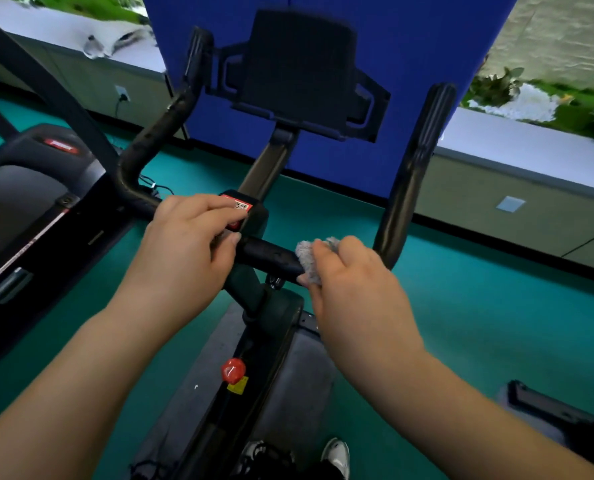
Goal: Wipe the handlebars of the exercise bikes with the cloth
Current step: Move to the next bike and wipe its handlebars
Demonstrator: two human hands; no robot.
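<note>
An exercise bike's black handlebar (266, 252) runs across the middle of the head view, with one upright grip at the left (157, 133) and another at the right (415, 168). My left hand (188, 244) grips the crossbar left of its centre, thumb underneath. My right hand (351, 282) holds a grey fluffy cloth (307, 259) wrapped round the crossbar's right part, near the bend to the right grip. Most of the cloth is hidden under my fingers.
A black tablet holder (299, 74) stands above the bar in front of a blue panel (409, 46). A red knob (233, 370) sits on the bike frame below. A treadmill (28, 202) stands at the left. The floor (461, 306) is teal. My shoes (337, 457) show at the bottom.
</note>
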